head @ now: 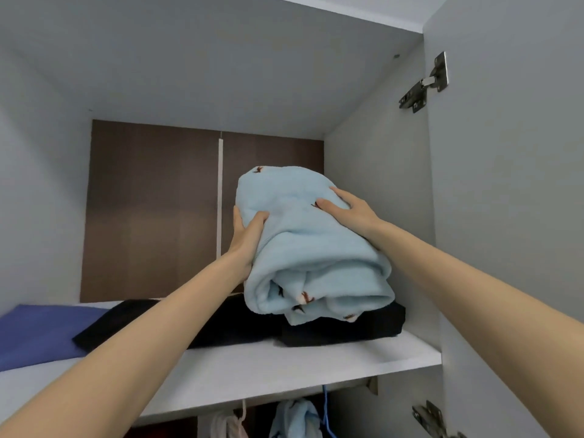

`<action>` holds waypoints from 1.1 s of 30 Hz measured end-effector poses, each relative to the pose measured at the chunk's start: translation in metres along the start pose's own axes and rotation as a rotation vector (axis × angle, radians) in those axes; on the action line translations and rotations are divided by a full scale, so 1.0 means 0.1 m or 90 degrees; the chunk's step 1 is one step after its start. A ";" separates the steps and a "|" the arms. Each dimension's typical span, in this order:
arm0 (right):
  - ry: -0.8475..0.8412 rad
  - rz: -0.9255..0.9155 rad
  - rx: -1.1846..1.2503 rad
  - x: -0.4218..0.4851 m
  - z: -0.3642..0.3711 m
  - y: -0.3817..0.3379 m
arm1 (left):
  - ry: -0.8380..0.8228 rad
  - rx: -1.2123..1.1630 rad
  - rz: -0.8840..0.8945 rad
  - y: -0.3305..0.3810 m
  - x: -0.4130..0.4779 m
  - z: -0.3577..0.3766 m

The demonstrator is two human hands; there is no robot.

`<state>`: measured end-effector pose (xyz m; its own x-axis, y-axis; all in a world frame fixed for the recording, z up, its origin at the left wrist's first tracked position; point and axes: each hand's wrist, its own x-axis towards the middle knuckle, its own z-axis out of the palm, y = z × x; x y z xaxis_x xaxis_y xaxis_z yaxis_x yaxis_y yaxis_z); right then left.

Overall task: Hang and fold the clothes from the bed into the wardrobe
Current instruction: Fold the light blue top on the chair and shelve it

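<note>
A folded light-blue fleece garment (311, 248) with small brown and white figures sits on a black folded garment (341, 327) on the wardrobe's upper shelf (284, 365). My left hand (245, 238) grips its left side, thumb on top and fingers behind. My right hand (349, 210) lies on its upper right side, fingers spread flat over the fabric. Both arms reach up from below.
A blue folded cloth (38, 333) lies at the shelf's left, partly under black fabric. The open door (512, 184) with hinges stands at right. Below the shelf hang white and light-blue clothes (294, 418). The back wall is dark brown.
</note>
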<state>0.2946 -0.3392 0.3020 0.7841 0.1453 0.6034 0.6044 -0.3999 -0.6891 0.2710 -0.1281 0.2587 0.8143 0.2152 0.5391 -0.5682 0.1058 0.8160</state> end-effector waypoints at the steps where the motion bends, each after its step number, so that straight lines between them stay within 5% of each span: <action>1: 0.000 0.007 -0.010 0.10 0.01 0.06 | -0.002 0.005 -0.005 -0.07 0.12 0.01; 10: -0.044 0.108 -0.217 0.42 0.12 0.75 | -0.075 0.096 -0.121 -0.76 0.61 0.08; 14: -0.055 0.034 -0.334 0.44 0.17 0.67 | -0.104 0.420 -0.106 -0.72 0.71 0.06; 19: -0.168 0.028 -0.339 0.56 0.34 0.39 | -0.364 0.855 0.192 -0.63 0.77 0.26; 24: -0.223 0.128 -0.450 0.57 0.39 0.67 | -0.398 1.008 0.147 -0.73 0.61 0.44; 30: -0.294 0.111 -0.618 0.44 0.52 1.10 | -0.354 0.955 -0.059 -0.77 0.55 0.38; 33: -0.275 0.092 -0.583 0.45 0.46 1.04 | -0.292 0.946 -0.024 -0.58 0.64 0.45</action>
<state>0.3996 -0.3325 0.2391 0.9342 0.2821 0.2184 0.3021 -0.9511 -0.0638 0.3620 -0.1643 0.2552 0.9477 -0.0996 0.3033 -0.1497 -0.9778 0.1469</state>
